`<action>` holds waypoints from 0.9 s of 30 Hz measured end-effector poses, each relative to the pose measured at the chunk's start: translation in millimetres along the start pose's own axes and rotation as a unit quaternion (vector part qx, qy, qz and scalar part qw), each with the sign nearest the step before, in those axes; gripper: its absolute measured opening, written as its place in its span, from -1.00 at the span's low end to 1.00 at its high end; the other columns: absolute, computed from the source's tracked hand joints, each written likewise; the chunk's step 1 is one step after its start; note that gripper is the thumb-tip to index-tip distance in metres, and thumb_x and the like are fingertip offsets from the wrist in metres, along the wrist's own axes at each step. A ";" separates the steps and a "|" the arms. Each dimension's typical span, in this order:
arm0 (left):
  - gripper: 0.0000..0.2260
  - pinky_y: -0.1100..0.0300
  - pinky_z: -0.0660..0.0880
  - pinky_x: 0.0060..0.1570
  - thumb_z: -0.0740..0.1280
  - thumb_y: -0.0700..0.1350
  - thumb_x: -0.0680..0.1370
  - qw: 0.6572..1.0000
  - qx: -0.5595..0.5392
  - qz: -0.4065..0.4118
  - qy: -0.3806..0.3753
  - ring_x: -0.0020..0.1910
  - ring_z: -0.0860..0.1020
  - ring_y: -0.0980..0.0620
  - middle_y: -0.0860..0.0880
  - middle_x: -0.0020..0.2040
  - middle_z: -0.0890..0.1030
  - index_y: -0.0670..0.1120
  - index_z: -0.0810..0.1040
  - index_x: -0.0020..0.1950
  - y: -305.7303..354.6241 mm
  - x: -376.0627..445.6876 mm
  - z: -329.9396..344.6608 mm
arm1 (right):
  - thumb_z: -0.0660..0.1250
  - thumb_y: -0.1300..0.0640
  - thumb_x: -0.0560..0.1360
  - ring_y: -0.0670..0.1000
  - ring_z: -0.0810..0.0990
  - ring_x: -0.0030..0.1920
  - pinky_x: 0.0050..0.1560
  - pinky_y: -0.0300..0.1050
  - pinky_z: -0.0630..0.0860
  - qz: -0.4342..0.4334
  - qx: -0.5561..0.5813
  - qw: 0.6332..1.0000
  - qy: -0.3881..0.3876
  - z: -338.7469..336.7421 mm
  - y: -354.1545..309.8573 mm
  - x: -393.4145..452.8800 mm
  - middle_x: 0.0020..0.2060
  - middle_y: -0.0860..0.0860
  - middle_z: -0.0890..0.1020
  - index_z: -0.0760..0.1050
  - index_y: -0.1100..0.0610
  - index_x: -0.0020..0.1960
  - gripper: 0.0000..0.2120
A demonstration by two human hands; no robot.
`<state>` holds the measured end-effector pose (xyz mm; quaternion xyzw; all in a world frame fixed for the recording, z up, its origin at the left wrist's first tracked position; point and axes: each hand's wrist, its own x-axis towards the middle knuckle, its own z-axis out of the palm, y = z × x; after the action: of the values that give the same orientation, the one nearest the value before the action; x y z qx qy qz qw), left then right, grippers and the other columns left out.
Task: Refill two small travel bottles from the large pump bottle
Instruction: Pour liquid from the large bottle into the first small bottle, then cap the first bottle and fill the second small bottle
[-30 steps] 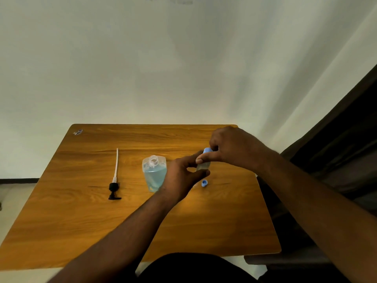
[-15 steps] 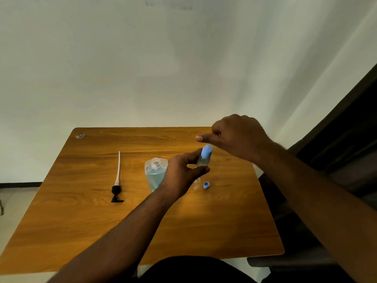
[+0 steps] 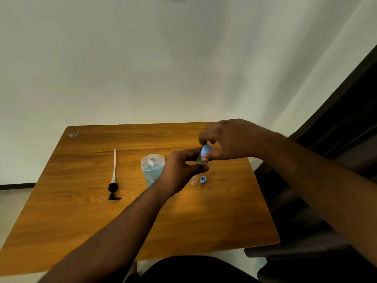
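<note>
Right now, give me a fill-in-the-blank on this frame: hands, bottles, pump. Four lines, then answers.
1. The left hand holds a small travel bottle whose cap is coloured ____.
2. The right hand pinches that bottle's ____.
3. The large bottle stands with its neck ____.
4. The pump head lies on the table to the ____ of the large bottle in the picture.

Answers: blue; cap; open; left

No text can be read; a small sticker (image 3: 73, 134) is seen on the table corner (image 3: 70, 128), its print illegible.
</note>
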<state>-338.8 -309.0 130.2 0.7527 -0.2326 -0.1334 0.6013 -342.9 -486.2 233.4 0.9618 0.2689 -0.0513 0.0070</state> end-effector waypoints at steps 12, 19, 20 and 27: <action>-0.62 0.48 0.49 -0.18 0.47 -0.33 0.44 0.996 -0.043 -0.010 0.079 -0.05 0.61 0.34 0.21 -0.01 0.67 -0.03 0.61 0.21 -44.7 -10.9 45.8 | 0.23 -0.13 0.53 -0.07 0.46 -0.28 -0.31 -0.18 0.43 0.143 0.060 0.983 0.099 80.6 -21.3 -9.4 -0.25 -0.08 0.45 0.49 0.09 -0.04 -0.72; -0.28 0.42 0.35 0.09 0.52 -0.27 0.41 0.984 0.074 -0.160 0.016 0.39 0.40 0.08 0.03 0.40 0.47 -0.01 0.31 0.51 -112.1 0.1 41.7 | 0.36 0.09 0.48 0.05 0.56 -0.10 -0.18 -0.12 0.46 0.258 0.189 0.945 0.063 156.2 -12.7 -17.2 -0.06 0.06 0.61 0.54 0.15 0.04 -0.82; -0.30 0.43 0.33 0.08 0.51 -0.26 0.42 0.981 0.094 -0.169 0.021 0.39 0.42 0.03 -0.01 0.40 0.49 -0.02 0.33 0.50 -122.0 0.4 41.2 | 0.35 0.12 0.49 0.08 0.58 -0.06 -0.14 -0.07 0.50 0.269 0.209 0.938 0.057 166.8 -13.2 -16.5 -0.04 0.09 0.61 0.55 0.16 0.05 -0.83; -0.38 0.25 0.39 0.19 0.51 -0.20 0.42 0.966 0.133 -0.214 0.049 0.34 0.47 -0.03 -0.04 0.37 0.52 -0.03 0.41 0.45 -167.7 9.9 46.0 | 0.30 0.24 0.49 0.15 0.58 0.03 -0.09 -0.14 0.39 0.319 0.256 0.912 0.048 228.0 -13.0 -6.0 0.01 0.15 0.63 0.56 0.24 0.08 -0.82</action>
<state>-320.6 -324.5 -42.3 0.8639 -0.0516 -0.1899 0.4637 -376.3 -487.6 7.5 0.9666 -0.0741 -0.0674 -0.2358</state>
